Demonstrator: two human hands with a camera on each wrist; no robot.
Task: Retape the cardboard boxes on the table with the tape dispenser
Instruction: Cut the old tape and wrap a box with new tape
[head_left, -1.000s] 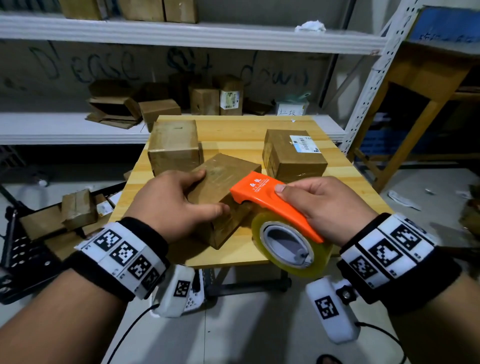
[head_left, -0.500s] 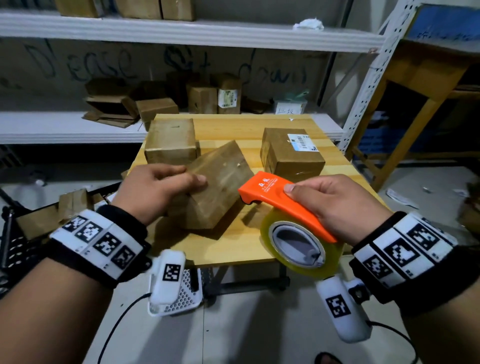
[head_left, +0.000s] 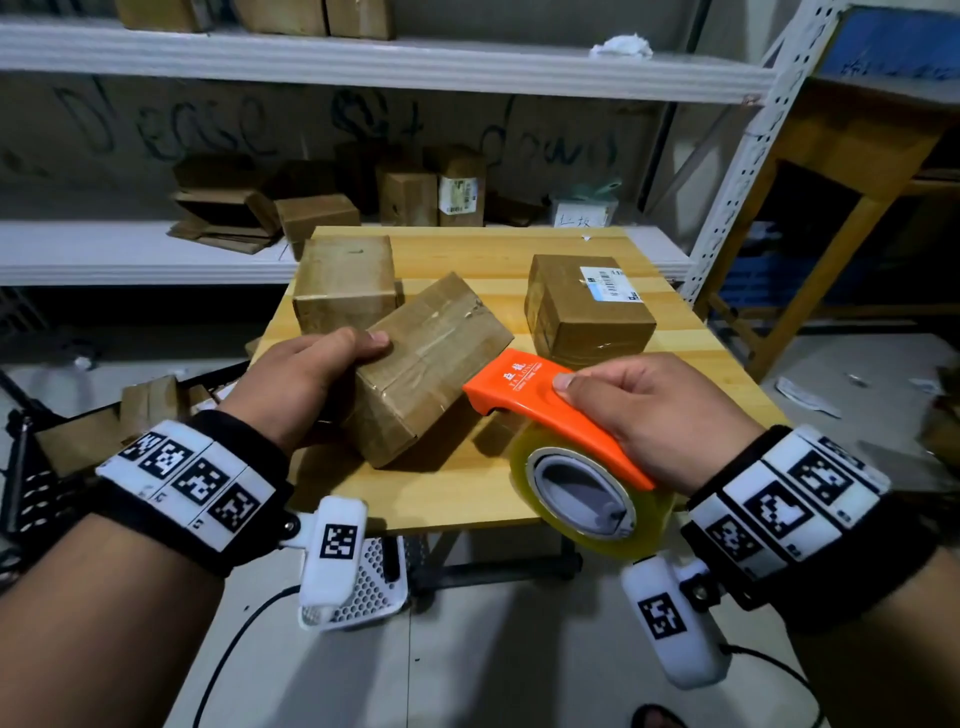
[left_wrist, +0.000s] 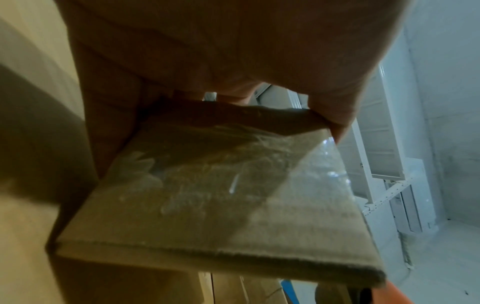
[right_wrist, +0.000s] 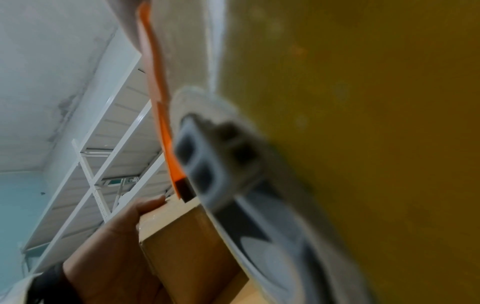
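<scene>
So we had our left hand (head_left: 306, 374) wrapped around the near-left end of the middle box (head_left: 431, 364), thumb on top, grip curled onto the cardboard, and the box sat tilted with one corner propped up near the front edge of the bench (head_left: 467, 493). Our right hand (head_left: 654, 415) had its grip closed around the orange tape dispenser (head_left: 545, 410), thumb pressed on its top, the tape roll (head_left: 587, 493) hanging just past the bench's front edge. The dispenser's nose sat right beside the box's right side; we couldn't tell if it touched. Two more boxes sat further back: one (head_left: 345, 283) by the left edge, one with a label (head_left: 587, 312) toward the right edge.
</scene>
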